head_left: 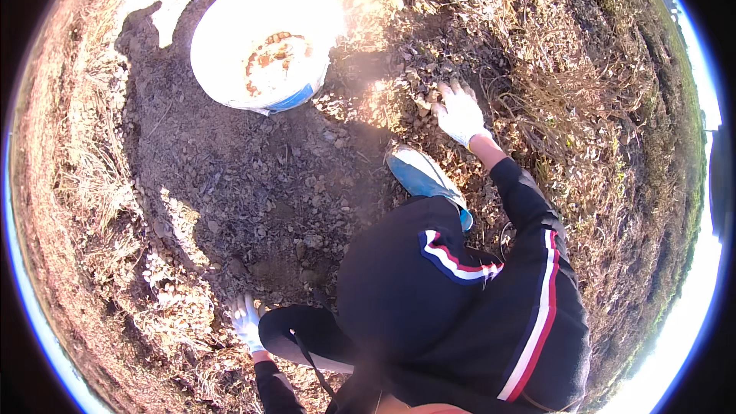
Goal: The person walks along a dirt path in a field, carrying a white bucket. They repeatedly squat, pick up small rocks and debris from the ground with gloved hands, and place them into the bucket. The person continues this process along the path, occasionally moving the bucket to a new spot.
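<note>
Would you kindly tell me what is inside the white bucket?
Inside the white bucket lie small reddish-brown pieces, too glared to identify; whatever lies beneath them is covered.

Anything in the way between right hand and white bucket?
Nothing visible: only rough ground lies between the right hand and the white bucket. The blue shoe sits off that line.

Dry grass [583,100]: lay tangled toward the right edge of the field [284,176].
Withered stalks [96,169]: littered the field's left edge.
Sky [694,291]: glared white beyond the right edge.
</note>
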Motion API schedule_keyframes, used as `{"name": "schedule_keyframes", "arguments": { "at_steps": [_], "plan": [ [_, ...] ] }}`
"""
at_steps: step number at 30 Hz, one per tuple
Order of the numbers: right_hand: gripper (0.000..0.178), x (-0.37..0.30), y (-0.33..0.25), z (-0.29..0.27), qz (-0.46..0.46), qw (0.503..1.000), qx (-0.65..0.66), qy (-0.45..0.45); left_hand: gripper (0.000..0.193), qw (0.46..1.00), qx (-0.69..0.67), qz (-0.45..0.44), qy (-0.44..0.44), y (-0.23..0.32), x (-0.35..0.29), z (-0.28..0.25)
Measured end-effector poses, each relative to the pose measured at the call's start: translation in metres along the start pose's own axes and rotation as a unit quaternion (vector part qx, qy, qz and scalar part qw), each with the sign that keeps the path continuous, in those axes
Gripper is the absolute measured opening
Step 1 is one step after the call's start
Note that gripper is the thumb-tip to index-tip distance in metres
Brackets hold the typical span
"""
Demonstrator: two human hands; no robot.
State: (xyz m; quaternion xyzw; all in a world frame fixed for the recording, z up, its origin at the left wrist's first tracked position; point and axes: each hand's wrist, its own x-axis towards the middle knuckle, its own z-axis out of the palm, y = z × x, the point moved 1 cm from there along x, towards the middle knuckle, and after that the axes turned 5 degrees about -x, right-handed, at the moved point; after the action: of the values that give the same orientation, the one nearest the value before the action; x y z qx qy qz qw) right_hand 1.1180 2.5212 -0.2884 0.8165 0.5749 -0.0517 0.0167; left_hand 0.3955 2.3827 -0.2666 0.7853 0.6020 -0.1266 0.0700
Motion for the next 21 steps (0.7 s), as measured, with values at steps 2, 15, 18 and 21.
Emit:
{"name": "schedule_keyframes", "arguments": {
  "at_steps": [2,15,18,21],
  "plan": [
    [0.056,0.025,0.023,0.010,0.010,0.999,-0.022,0.040,0.054,0.997,0.044,-0.034,0.050,0.019,0.050,-0.075],
    [0.048,0.189,-0.002,0.049,0.010,0.978,0.194,0.072,0.075,0.528,-0.802,-0.278,-0.010,0.238,0.391,-0.211],
    [0.052,0.177,0.013,0.057,0.010,0.987,0.145,0.071,0.061,0.570,-0.769,-0.290,0.001,0.239,0.411,-0.227],
    [0.056,0.162,0.029,0.059,-0.018,0.987,0.160,0.019,0.061,0.550,-0.780,-0.299,-0.017,0.212,0.438,-0.261]
  ]
}}
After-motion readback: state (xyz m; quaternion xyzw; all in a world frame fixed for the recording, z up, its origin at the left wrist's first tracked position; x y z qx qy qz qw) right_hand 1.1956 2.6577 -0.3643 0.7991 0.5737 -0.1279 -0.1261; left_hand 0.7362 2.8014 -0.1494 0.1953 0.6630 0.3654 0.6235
